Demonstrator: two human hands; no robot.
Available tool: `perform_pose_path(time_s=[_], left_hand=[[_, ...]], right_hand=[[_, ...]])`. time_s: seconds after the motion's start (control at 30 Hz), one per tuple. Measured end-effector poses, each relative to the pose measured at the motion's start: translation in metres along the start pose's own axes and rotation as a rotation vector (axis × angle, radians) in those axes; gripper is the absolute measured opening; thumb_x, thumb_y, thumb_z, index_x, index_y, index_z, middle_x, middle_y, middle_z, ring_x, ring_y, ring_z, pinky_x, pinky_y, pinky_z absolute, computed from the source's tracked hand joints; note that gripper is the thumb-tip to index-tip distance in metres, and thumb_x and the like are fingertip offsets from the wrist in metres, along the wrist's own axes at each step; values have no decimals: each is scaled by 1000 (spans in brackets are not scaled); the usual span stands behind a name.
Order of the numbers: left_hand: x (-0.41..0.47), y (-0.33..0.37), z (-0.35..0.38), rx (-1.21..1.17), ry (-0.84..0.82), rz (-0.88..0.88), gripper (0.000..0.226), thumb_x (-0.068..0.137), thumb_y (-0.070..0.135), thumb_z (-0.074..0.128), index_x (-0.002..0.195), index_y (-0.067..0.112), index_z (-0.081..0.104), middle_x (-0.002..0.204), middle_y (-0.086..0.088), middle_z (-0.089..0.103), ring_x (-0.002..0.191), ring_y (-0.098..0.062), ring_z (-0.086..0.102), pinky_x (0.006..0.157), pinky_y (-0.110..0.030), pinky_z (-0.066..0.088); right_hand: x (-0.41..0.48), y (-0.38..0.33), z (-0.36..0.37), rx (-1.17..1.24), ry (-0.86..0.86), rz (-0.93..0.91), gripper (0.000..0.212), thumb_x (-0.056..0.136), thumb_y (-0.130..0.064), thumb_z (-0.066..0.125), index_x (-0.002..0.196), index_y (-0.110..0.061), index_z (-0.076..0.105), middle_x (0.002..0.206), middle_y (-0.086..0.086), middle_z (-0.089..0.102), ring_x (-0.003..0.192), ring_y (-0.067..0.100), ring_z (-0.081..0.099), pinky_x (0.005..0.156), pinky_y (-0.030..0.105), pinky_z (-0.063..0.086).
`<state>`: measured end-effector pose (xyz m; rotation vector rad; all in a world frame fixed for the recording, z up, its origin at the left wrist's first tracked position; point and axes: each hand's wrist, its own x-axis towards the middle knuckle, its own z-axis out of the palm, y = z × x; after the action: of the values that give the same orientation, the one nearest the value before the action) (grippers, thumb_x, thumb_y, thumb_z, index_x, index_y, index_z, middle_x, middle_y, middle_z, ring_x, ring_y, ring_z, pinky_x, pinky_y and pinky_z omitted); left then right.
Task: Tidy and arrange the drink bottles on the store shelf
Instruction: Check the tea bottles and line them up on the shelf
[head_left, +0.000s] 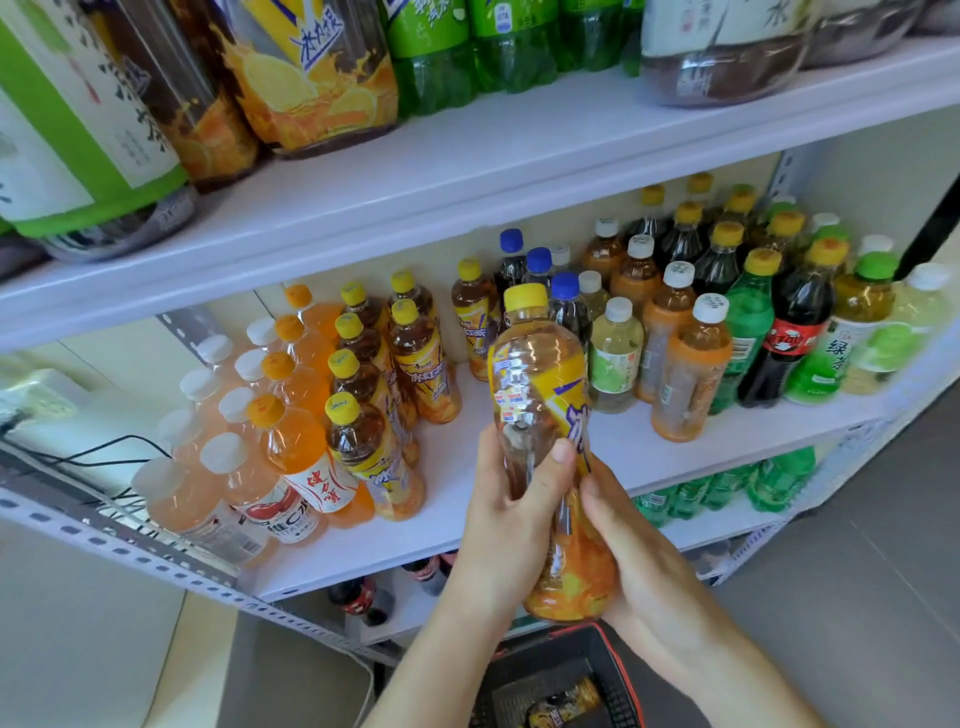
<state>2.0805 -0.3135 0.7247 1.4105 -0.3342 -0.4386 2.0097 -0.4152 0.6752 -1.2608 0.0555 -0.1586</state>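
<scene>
I hold a yellow-capped tea bottle (540, 374) nearly upright at the centre of the frame, in front of the middle shelf (467, 499). My left hand (511, 519) wraps its middle and my right hand (641, 545) grips its lower part.

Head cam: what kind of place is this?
Probably a small shop's drinks section: white shelf stocked with rows of bottled drinks, a basket below, a yellow-capped bottle held up.
</scene>
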Motion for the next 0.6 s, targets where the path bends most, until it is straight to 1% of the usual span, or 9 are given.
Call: perform_pose_path(time_s=[0.03,0.07,0.13,0.2,0.3,0.33,0.47,0.53,0.6], left_hand=[[-1,0,-1,58,10,23,37,81,39,69,111,19,59,102,-2,71,98,-15,66,92,-39,52],[-1,0,-2,122,13,39,40,78,48,69,108,22,61,105,-4,70,99,-17,65,94,-42,52],[-1,2,-4,218,4,41,44,71,63,63,101,31,64,111,-9,66,106,-23,63,97,-49,49],[-1,4,-7,234,-19,33,47,70,67,62,103,32,64,111,-6,65,105,-21,64,95,-48,50],[1,11,-8,202,-31,75,45,80,55,73,111,25,59,93,12,71,85,-5,68,71,-24,57],[4,13,-8,179,-7,95,44,81,50,74,112,24,57,89,14,71,80,-3,68,66,-22,56],[9,22,-10,134,119,135,54,72,45,78,115,24,55,97,5,73,90,-16,71,83,-47,59],[7,21,-11,95,138,142,56,73,40,79,120,22,54,102,0,73,94,-20,71,85,-50,58],[6,18,-13,66,144,146,56,74,37,78,123,21,54,104,-2,73,95,-21,72,83,-45,59]], right_hand=[[-5,5,-1,-16,19,10,35,105,-19,38,138,-11,48,143,14,52,128,26,52,105,35,43],[-7,10,1,-26,36,18,33,105,-21,38,134,-13,51,143,14,52,126,27,53,107,38,43],[1,2,11,-40,79,44,42,98,-48,48,133,-26,55,140,-3,57,124,11,56,100,28,48],[-2,-2,20,-8,140,80,57,86,-68,53,138,-42,49,137,-13,58,124,7,56,94,21,50],[-6,-11,23,-58,132,2,54,80,-71,57,130,-53,51,125,-17,66,115,4,63,84,14,52],[-7,-14,24,-79,141,17,50,78,-70,58,125,-57,52,120,-21,67,110,1,64,80,11,52],[-14,-19,30,-192,200,28,43,72,-74,57,114,-69,49,113,-36,63,104,-13,61,75,1,45],[-14,-18,28,-261,186,49,43,73,-75,56,115,-72,46,115,-38,61,107,-15,58,79,2,45],[-15,-21,24,-217,135,78,53,71,-78,58,121,-67,45,120,-31,63,112,-8,59,87,12,49]])
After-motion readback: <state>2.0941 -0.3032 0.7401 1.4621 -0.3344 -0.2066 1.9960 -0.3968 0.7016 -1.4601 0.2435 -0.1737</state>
